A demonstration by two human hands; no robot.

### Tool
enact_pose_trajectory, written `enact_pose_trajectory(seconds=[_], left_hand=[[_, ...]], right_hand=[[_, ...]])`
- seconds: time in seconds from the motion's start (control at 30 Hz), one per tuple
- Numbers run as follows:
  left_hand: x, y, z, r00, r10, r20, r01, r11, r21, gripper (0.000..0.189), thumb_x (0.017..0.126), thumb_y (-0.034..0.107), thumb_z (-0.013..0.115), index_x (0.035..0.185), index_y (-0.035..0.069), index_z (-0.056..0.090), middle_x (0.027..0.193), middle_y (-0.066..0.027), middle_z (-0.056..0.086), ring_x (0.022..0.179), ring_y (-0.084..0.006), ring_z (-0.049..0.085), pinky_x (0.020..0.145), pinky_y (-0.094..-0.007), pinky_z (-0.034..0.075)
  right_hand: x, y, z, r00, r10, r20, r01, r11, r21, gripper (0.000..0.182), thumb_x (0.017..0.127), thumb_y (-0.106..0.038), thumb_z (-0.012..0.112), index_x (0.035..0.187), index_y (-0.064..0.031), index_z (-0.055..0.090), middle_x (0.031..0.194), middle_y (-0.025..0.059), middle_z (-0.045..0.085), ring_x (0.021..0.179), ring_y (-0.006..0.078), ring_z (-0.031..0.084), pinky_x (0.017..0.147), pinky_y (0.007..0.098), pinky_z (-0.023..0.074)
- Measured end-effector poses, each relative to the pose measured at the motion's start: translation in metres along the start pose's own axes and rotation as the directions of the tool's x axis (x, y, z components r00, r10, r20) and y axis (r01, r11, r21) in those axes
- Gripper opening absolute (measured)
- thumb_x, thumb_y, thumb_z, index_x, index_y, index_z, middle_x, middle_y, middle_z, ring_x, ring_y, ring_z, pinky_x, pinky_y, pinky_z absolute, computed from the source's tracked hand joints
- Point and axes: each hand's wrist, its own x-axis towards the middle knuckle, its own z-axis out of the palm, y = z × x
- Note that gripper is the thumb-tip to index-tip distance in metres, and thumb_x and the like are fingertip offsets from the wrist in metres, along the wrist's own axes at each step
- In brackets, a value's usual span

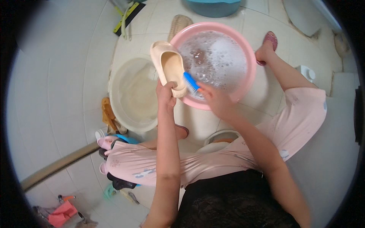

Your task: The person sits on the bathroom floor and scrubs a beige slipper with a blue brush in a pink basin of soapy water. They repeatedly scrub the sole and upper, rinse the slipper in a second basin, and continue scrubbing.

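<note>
My left hand grips the heel end of a cream clog-style shoe, thumb over the rim of its opening. The shoe is held above the left edge of a pink plastic basin. In my right hand is a blue scrubbing brush with pale bristles and an orange part at the grip. Its bristles face the shoe's side near the heel; whether they touch is hard to tell. Soapy water with foam and bubbles fills the basin, and a brownish shape shows in it.
A whitish tub holding cloudy water stands at the left. Behind the pink basin lies a beige shoe, with a teal basin farther back. A squeegee leans at the wall. A white bottle is near my right leg; several slippers are at left.
</note>
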Motion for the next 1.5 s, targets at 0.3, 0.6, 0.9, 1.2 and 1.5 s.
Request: enact_pose_trajectory(seconds=[0.3, 0.6, 0.9, 1.2, 1.5], left_hand=[[-0.014, 0.019, -0.012, 0.957, -0.274, 0.101, 0.291, 0.871, -0.397, 0.052, 0.074, -0.009, 0.052, 0.125, -0.009, 0.043, 0.115, -0.0200, 0.056, 0.101, -0.0315, 0.061, 0.088, -0.0421, 0.055], [-0.034, 0.008, -0.003, 0.940, -0.296, 0.169, 0.340, 0.796, -0.500, 0.050, 0.077, -0.006, 0.054, 0.125, -0.010, 0.043, 0.118, -0.0207, 0.056, 0.106, -0.0332, 0.060, 0.093, -0.0449, 0.053], [-0.046, -0.024, 0.004, 0.956, 0.003, 0.295, 0.107, 0.928, -0.357, 0.059, 0.082, 0.005, 0.066, 0.135, 0.000, 0.040, 0.126, -0.0142, 0.055, 0.112, -0.0260, 0.058, 0.097, -0.0382, 0.049], [-0.030, -0.047, 0.006, 0.921, 0.107, 0.375, 0.087, 0.882, -0.464, 0.078, 0.080, 0.045, 0.070, 0.138, 0.005, 0.038, 0.137, -0.0088, 0.049, 0.123, -0.0238, 0.049, 0.105, -0.0405, 0.043], [-0.038, -0.041, 0.004, 0.928, 0.074, 0.365, 0.082, 0.916, -0.393, 0.066, 0.088, 0.033, 0.065, 0.140, 0.006, 0.035, 0.137, -0.0088, 0.048, 0.124, -0.0236, 0.048, 0.104, -0.0399, 0.042]], right_hand=[[0.026, -0.025, -0.046, 0.943, 0.332, 0.026, -0.322, 0.891, 0.320, 0.038, 0.096, -0.026, 0.050, 0.127, -0.0054, 0.057, 0.065, -0.0005, 0.050, 0.051, 0.0072, 0.044, 0.049, 0.0257, 0.0397], [0.026, -0.021, -0.029, 0.899, 0.414, 0.141, -0.416, 0.708, 0.571, 0.037, 0.097, -0.031, 0.051, 0.124, -0.0066, 0.053, 0.067, -0.0054, 0.042, 0.048, 0.0025, 0.033, 0.040, 0.0208, 0.0244], [0.028, -0.015, -0.024, 0.914, 0.396, 0.087, -0.368, 0.722, 0.585, 0.036, 0.096, -0.032, 0.054, 0.122, -0.0068, 0.052, 0.070, -0.0063, 0.040, 0.048, 0.0011, 0.030, 0.040, 0.0190, 0.0209], [0.036, -0.003, -0.020, 0.973, 0.224, -0.051, -0.179, 0.880, 0.439, 0.037, 0.086, -0.020, 0.069, 0.117, -0.0048, 0.054, 0.085, -0.0034, 0.052, 0.053, 0.0022, 0.040, 0.042, 0.0184, 0.0284], [0.037, -0.001, -0.015, 0.961, 0.277, 0.010, -0.245, 0.829, 0.504, 0.045, 0.079, -0.014, 0.075, 0.116, 0.0011, 0.053, 0.101, 0.0047, 0.057, 0.082, 0.0113, 0.058, 0.070, 0.0258, 0.0492]])
